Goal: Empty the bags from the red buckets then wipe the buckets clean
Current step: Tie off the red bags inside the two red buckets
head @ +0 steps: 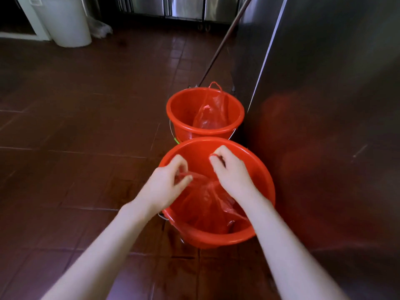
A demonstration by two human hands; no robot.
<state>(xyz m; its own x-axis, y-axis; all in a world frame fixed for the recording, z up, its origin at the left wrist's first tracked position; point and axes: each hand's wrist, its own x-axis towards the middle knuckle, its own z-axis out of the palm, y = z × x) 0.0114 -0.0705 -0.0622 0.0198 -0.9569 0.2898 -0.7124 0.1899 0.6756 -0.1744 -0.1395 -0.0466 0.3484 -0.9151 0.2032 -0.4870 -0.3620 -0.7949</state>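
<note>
Head camera, looking down at two red buckets on a dark red tiled floor [75,131], beside a stainless steel cabinet [324,105] at 3 o'clock.

Near bucket [263,176]: sits at the centre of view and holds a red plastic bag [203,202], loose and crumpled, lying inside below the rim. Both hands are over its mouth. The left hand [166,184] is pinching a fold of the bag's edge between thumb and fingers at 9 o'clock of the bucket. The right hand [230,167] is curled shut at 1 o'clock around what appears to be a bag handle; motion blur makes the exact hold uncertain.

Far bucket [184,109]: stands at 12 o'clock, touching or just beside the near one, with a second red bag [213,111] upright inside, its handle loop above the rim. It is untouched. A mop handle [225,42] leans behind it.

Assessment: the step in hand is removal of the first bag; no wiping has begun, and no cloth is in view. The next move calls for gathering both held edges together and lifting straight up, so the thin film clears the rim without tearing or spilling its contents.
</note>
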